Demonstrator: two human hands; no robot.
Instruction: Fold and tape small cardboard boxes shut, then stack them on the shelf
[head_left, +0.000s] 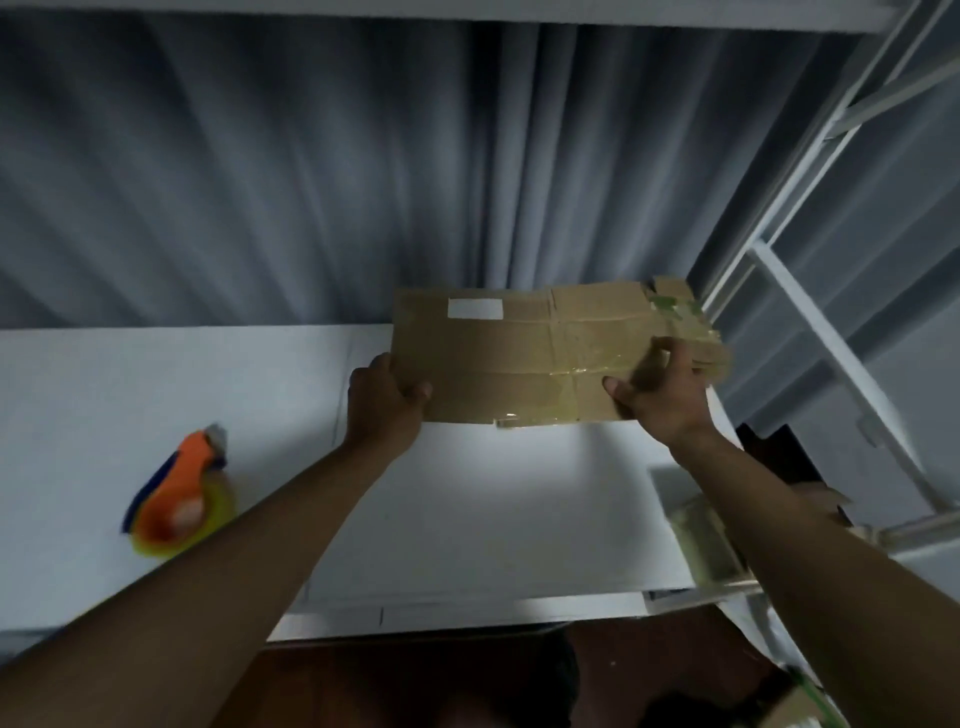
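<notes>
While both arms reach forward over the white table (78, 374), a flattened cardboard box (519, 353) is held between the two hands above the table's far right area. The left hand (387, 400) grips the box at its near left corner, thumb on the top face and fingers curled under the edge. The right hand (662, 397) grips the near right end, thumb lying across the top face and fingers wrapped round the right edge. The right end of the box is blurred, so the exact finger placement there cannot be resolved.

The box lies roughly level with its broad face upward. Glossy clear tape strips (566, 374) cross that face, and a white label (475, 308) sits near the far left corner. Green tape remnants (670, 306) mark the far right corner.

An orange tape dispenser (179, 493) loaded with a yellowish roll lies on the table at near left, well apart from the box. A grey curtain (311, 171) hangs behind the table. A white metal shelf frame (810, 322) stands at the right, just beside the box's right end.
</notes>
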